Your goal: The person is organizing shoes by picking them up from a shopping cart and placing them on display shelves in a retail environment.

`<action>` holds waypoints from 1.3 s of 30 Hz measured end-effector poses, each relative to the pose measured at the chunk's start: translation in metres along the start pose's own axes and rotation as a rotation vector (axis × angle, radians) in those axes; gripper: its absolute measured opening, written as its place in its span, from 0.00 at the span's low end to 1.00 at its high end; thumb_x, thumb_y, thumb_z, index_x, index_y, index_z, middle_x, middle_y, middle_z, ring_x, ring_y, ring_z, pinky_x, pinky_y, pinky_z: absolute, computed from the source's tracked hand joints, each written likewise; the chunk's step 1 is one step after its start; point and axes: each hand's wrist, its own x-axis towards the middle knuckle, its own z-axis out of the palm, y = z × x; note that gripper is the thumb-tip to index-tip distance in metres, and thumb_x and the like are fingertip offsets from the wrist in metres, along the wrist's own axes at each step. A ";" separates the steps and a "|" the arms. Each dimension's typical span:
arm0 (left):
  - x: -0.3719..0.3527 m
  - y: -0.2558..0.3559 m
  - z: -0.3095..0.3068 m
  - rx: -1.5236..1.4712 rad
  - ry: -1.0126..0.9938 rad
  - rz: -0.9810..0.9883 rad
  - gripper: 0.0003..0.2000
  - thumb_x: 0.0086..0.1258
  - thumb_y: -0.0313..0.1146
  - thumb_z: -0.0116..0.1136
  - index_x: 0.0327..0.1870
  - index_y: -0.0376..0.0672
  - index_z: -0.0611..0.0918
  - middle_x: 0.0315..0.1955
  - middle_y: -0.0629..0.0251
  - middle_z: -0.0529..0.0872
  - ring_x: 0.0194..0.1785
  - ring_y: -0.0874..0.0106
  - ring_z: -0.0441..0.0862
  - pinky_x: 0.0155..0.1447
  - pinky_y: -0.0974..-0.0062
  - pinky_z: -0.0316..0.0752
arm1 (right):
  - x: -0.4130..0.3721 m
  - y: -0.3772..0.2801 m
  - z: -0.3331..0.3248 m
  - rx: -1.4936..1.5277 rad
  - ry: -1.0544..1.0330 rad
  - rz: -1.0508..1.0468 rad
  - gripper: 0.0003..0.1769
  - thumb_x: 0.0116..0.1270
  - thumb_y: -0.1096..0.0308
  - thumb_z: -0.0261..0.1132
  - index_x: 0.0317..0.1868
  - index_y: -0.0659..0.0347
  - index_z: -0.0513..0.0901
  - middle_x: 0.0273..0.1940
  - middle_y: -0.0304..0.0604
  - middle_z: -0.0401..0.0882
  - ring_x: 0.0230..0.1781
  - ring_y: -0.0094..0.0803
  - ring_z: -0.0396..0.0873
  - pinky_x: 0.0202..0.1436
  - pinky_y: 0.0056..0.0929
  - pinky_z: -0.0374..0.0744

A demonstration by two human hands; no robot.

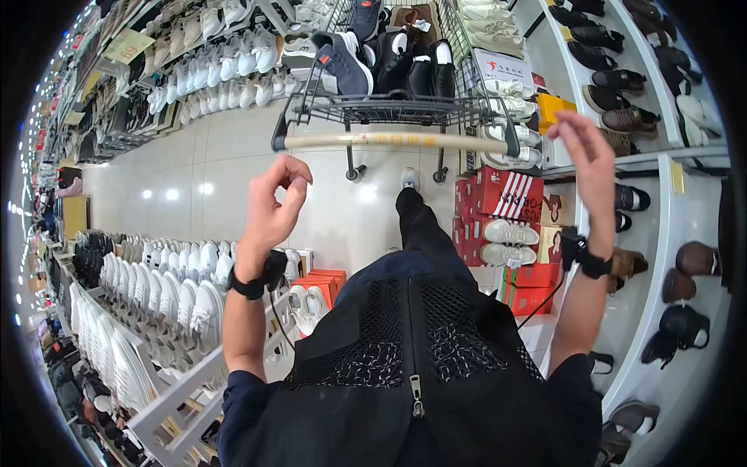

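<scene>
Above the cart handle (pixel 397 142): both hands — off it.
Left hand (pixel 272 204): half-curled, empty.
Right hand (pixel 589 152): loose, empty.
Cart (pixel 389 117): shoes (pixel 342 62) already inside.

**Bright shop light, warped edges**

Even overhead light fills the aisle, and lamp reflections glare off the glossy floor (pixel 173 194). Shadows stay soft. The view bends the shelves (pixel 140 366) toward black corners. The right hand (pixel 585 152) smears slightly.

Cream cart handle (pixel 393 142) with orange marks; black shoes (pixel 424 68) and navy sneaker (pixel 342 64) in grey wire cart (pixel 389 110); red box (pixel 489 194) with white stripes; white sneakers (pixel 156 289).
</scene>
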 end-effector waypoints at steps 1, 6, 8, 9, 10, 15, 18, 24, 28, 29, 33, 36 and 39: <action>0.021 0.008 -0.004 0.086 -0.022 -0.005 0.03 0.71 0.24 0.55 0.38 0.36 0.81 0.23 0.69 0.79 0.28 0.81 0.74 0.35 0.79 0.71 | 0.029 -0.002 -0.004 0.003 0.003 0.002 0.16 0.78 0.65 0.61 0.58 0.65 0.82 0.43 0.38 0.85 0.47 0.23 0.81 0.59 0.25 0.76; 0.127 0.022 -0.020 0.301 -0.122 0.007 0.06 0.73 0.26 0.59 0.47 0.37 0.83 0.32 0.60 0.87 0.32 0.70 0.84 0.40 0.73 0.78 | 0.175 -0.018 -0.010 -0.132 -0.098 -0.209 0.16 0.78 0.63 0.61 0.58 0.65 0.82 0.46 0.40 0.86 0.49 0.25 0.84 0.58 0.25 0.78; 0.166 0.023 -0.012 0.316 -0.132 -0.017 0.07 0.73 0.26 0.59 0.48 0.38 0.83 0.34 0.58 0.87 0.34 0.68 0.85 0.42 0.72 0.79 | 0.228 0.001 0.009 -0.131 -0.110 -0.232 0.16 0.78 0.63 0.62 0.58 0.64 0.82 0.45 0.40 0.86 0.49 0.25 0.84 0.56 0.24 0.78; 0.187 0.021 -0.007 0.333 -0.130 -0.018 0.08 0.73 0.26 0.59 0.49 0.38 0.83 0.36 0.57 0.87 0.36 0.65 0.85 0.43 0.71 0.80 | 0.254 0.021 0.024 -0.059 -0.178 -0.212 0.16 0.78 0.63 0.61 0.58 0.65 0.82 0.44 0.39 0.85 0.48 0.25 0.83 0.57 0.25 0.78; 0.206 0.016 -0.002 0.376 -0.192 0.021 0.10 0.73 0.29 0.60 0.51 0.39 0.81 0.40 0.57 0.87 0.41 0.60 0.86 0.46 0.66 0.80 | 0.277 0.045 0.039 0.016 -0.249 -0.187 0.17 0.79 0.62 0.61 0.58 0.66 0.81 0.43 0.39 0.84 0.47 0.26 0.82 0.58 0.25 0.77; 0.285 -0.011 0.024 0.495 -0.427 0.120 0.12 0.73 0.33 0.61 0.53 0.40 0.80 0.46 0.56 0.85 0.50 0.57 0.84 0.53 0.62 0.78 | 0.353 0.167 0.126 -0.128 -0.541 0.146 0.20 0.74 0.58 0.64 0.57 0.65 0.82 0.44 0.42 0.86 0.42 0.26 0.84 0.49 0.27 0.80; 0.323 -0.045 0.040 0.532 -0.573 0.213 0.12 0.74 0.36 0.59 0.52 0.41 0.79 0.48 0.55 0.84 0.52 0.52 0.83 0.54 0.58 0.78 | 0.369 0.242 0.173 -0.349 -0.641 0.194 0.25 0.68 0.56 0.68 0.59 0.63 0.82 0.45 0.48 0.86 0.43 0.40 0.85 0.51 0.34 0.81; 0.353 -0.097 0.072 0.425 -0.692 0.075 0.13 0.75 0.38 0.57 0.53 0.41 0.79 0.47 0.53 0.84 0.51 0.53 0.83 0.54 0.58 0.78 | 0.354 0.281 0.227 -0.781 -0.746 0.434 0.32 0.62 0.58 0.72 0.67 0.42 0.76 0.67 0.47 0.71 0.69 0.54 0.68 0.68 0.56 0.72; 0.354 -0.127 0.089 0.350 -0.718 0.010 0.13 0.75 0.38 0.58 0.53 0.40 0.80 0.47 0.52 0.85 0.50 0.53 0.85 0.54 0.59 0.79 | 0.343 0.276 0.241 -0.803 -0.747 0.391 0.29 0.63 0.58 0.73 0.64 0.41 0.74 0.63 0.45 0.71 0.67 0.56 0.67 0.66 0.58 0.72; 0.355 -0.132 0.094 0.343 -0.734 0.006 0.14 0.75 0.38 0.58 0.53 0.40 0.80 0.47 0.53 0.85 0.49 0.53 0.85 0.54 0.60 0.79 | 0.340 0.278 0.241 -0.805 -0.752 0.397 0.29 0.63 0.58 0.73 0.64 0.41 0.74 0.63 0.45 0.71 0.67 0.56 0.67 0.66 0.58 0.72; 0.365 -0.148 0.127 0.312 -0.792 0.006 0.15 0.74 0.39 0.59 0.53 0.38 0.81 0.47 0.51 0.86 0.50 0.52 0.85 0.55 0.59 0.79 | 0.330 0.296 0.234 -0.785 -0.727 0.328 0.29 0.62 0.58 0.73 0.63 0.41 0.75 0.61 0.46 0.71 0.67 0.56 0.66 0.65 0.56 0.71; 0.368 -0.167 0.174 0.345 -0.755 -0.148 0.20 0.71 0.43 0.61 0.51 0.33 0.81 0.45 0.43 0.87 0.51 0.48 0.85 0.56 0.55 0.79 | 0.322 0.300 0.224 -0.554 -0.528 0.368 0.31 0.60 0.60 0.74 0.63 0.54 0.74 0.61 0.53 0.71 0.65 0.59 0.67 0.67 0.53 0.71; 0.383 -0.203 0.228 0.446 -0.883 -0.399 0.26 0.67 0.47 0.64 0.53 0.29 0.82 0.48 0.40 0.87 0.53 0.48 0.85 0.56 0.56 0.80 | 0.303 0.304 0.222 -0.647 -0.153 0.358 0.36 0.59 0.60 0.74 0.61 0.71 0.70 0.61 0.62 0.69 0.65 0.60 0.66 0.68 0.53 0.71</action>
